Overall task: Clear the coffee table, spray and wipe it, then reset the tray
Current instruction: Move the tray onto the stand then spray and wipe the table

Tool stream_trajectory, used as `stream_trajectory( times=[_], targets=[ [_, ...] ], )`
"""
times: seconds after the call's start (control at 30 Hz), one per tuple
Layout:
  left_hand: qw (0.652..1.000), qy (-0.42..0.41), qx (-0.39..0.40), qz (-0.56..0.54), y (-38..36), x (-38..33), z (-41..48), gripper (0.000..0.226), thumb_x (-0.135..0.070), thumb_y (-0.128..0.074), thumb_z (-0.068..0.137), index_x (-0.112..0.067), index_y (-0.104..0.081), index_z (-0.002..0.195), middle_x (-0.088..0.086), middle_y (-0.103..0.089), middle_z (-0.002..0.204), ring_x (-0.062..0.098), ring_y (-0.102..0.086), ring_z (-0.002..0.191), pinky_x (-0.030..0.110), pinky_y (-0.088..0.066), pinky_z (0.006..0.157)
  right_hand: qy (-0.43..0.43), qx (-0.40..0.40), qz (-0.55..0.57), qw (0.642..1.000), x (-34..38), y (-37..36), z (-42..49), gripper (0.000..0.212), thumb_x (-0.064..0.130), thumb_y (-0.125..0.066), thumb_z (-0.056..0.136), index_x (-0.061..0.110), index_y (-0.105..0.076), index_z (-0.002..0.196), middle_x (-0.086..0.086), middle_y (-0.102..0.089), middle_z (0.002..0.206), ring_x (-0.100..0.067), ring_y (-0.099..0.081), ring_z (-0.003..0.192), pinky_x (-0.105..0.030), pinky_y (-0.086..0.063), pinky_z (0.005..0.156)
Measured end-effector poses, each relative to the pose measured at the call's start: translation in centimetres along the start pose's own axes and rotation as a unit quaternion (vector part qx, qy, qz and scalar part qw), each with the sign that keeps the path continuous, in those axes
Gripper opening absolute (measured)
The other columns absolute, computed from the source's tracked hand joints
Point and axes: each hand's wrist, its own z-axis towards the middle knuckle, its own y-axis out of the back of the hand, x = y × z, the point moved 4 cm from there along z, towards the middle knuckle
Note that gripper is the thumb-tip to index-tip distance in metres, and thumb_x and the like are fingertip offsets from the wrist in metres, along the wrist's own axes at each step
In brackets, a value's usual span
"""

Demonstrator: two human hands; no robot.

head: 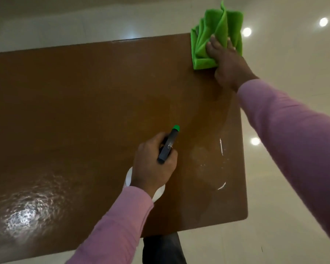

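Wiping looks to be the step in hand; clearing appears done, and the tray is not in view. On the table [84, 101], the right hand [227, 63] lies on a green cloth [219, 25] at the far right corner. Its fingers are fairly straight and press the cloth down, while much of the cloth is bunched up and hangs past the edge. The left hand [151, 168] is wrapped round the neck of a spray bottle [168, 145], held over the near right part of the top with the green nozzle pointing toward the far side. Whether a finger is on the trigger I cannot tell. Wet film [27, 208] glistens at the near left and thin white streaks [221, 146] sit near the right edge, so most of the top seems unwiped. Chief risk, as I judge it, is the cloth slipping off the corner onto the floor [293, 235], since little of it is pinned under the fingers. A stroke carried over the edge could also flick liquid onto the glossy tiles and leave a slippery spot. A careless squeeze of the bottle might wet the right sleeve [293, 130] or wood just wiped. The wet patch at the left could dry into marks if left long.
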Motion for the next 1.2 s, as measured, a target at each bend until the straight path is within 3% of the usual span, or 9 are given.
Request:
stream_trajectory(
  times=[0.13, 0.3, 0.53, 0.63, 0.77, 0.9, 1.03, 1.1, 1.2],
  targets=[
    [1.000, 0.002, 0.016, -0.010, -2.0, 0.1, -1.9, 0.007, -0.016, -0.062, 0.090, -0.022, -0.059, 0.090, -0.013, -0.055, 0.065, 0.004, -0.054, 0.055, 0.008, -0.038, 0.050, 0.062, -0.008, 0.001, 0.998, 0.0, -4.0, -7.2, 0.086, -0.013, -0.047, 0.072, 0.013, -0.023, 0.150, -0.003, -0.015, 0.159, -0.045, -0.004, 0.143, -0.054, -0.010, 0.117],
    [0.998, -0.006, 0.055, 0.013, -4.3, 0.0, -3.2, 0.007, -0.018, -0.064, 0.087, -0.019, -0.062, 0.094, -0.012, -0.054, 0.065, 0.008, -0.050, 0.052, 0.015, -0.037, 0.050, 0.104, 0.029, 0.005, 0.994, -0.6, -7.7, -16.2, 0.085, -0.011, -0.053, 0.079, 0.020, -0.015, 0.149, 0.004, -0.012, 0.156, -0.035, -0.001, 0.143, -0.056, -0.015, 0.115],
    [0.999, -0.021, 0.048, -0.007, -5.1, 2.1, -5.6, 0.007, -0.023, -0.064, 0.089, -0.018, -0.062, 0.093, -0.018, -0.051, 0.063, -0.003, -0.056, 0.059, 0.008, -0.039, 0.047, -0.030, 0.005, 0.045, 0.999, -0.5, -2.9, -5.9, 0.081, -0.010, -0.043, 0.079, 0.015, -0.016, 0.152, -0.004, -0.006, 0.161, -0.045, -0.001, 0.143, -0.049, -0.006, 0.119],
    [0.999, -0.029, 0.046, 0.000, -4.8, 3.6, -6.8, 0.006, -0.020, -0.064, 0.088, -0.021, -0.058, 0.089, -0.017, -0.051, 0.061, -0.002, -0.055, 0.055, 0.008, -0.036, 0.045, -0.035, 0.003, 0.021, 0.999, 0.0, -2.8, -5.0, 0.079, -0.009, -0.041, 0.082, 0.014, -0.014, 0.152, -0.003, -0.004, 0.161, -0.045, 0.000, 0.143, -0.051, -0.008, 0.118],
    [0.998, -0.041, 0.043, 0.024, -3.4, 4.9, -8.6, 0.007, -0.018, -0.063, 0.088, -0.021, -0.057, 0.086, -0.015, -0.051, 0.060, 0.005, -0.050, 0.049, 0.009, -0.033, 0.046, 0.000, 0.015, 0.018, 1.000, -0.5, -7.6, -14.1, 0.082, -0.008, -0.045, 0.080, 0.019, -0.016, 0.152, 0.002, -0.004, 0.160, -0.042, -0.002, 0.144, -0.056, -0.016, 0.116],
    [0.997, -0.056, 0.041, 0.043, -1.8, 5.7, -10.1, 0.006, -0.017, -0.062, 0.088, -0.018, -0.059, 0.083, -0.007, -0.055, 0.060, 0.010, -0.048, 0.047, 0.028, -0.042, 0.045, -0.023, -0.001, 0.037, 0.999, 1.4, -14.3, -29.1, 0.086, -0.004, -0.061, 0.079, 0.021, -0.018, 0.149, 0.004, -0.008, 0.156, -0.045, -0.008, 0.142, -0.062, -0.024, 0.110],
    [0.997, -0.061, 0.043, 0.035, -0.5, 6.7, -10.7, 0.002, -0.016, -0.061, 0.091, -0.015, -0.062, 0.088, -0.003, -0.057, 0.064, 0.011, -0.050, 0.050, 0.023, -0.041, 0.048, -0.091, 0.048, 0.054, 0.993, 4.4, -20.7, -41.1, 0.097, -0.014, -0.049, 0.079, 0.033, -0.003, 0.150, 0.019, 0.009, 0.157, -0.032, 0.004, 0.145, -0.054, -0.018, 0.114],
    [0.997, -0.062, 0.035, 0.031, 0.0, 7.3, -10.9, 0.004, -0.016, -0.061, 0.091, -0.014, -0.063, 0.094, -0.001, -0.060, 0.067, 0.014, -0.054, 0.053, 0.023, -0.043, 0.049, -0.095, 0.031, 0.041, 0.994, 4.8, -21.4, -42.6, 0.105, -0.017, -0.053, 0.072, 0.032, -0.005, 0.151, 0.015, 0.002, 0.159, -0.034, -0.004, 0.144, -0.054, -0.019, 0.110],
    [0.997, -0.077, 0.008, 0.031, 0.4, 8.0, -11.2, 0.010, -0.014, -0.063, 0.090, -0.011, -0.064, 0.099, -0.005, -0.059, 0.066, 0.010, -0.055, 0.053, 0.015, -0.041, 0.048, -0.097, 0.001, 0.057, 0.994, 4.3, -19.4, -38.9, 0.088, -0.011, -0.050, 0.074, 0.022, -0.019, 0.149, 0.004, -0.014, 0.156, -0.040, -0.011, 0.142, -0.061, -0.028, 0.109]
  ],
)
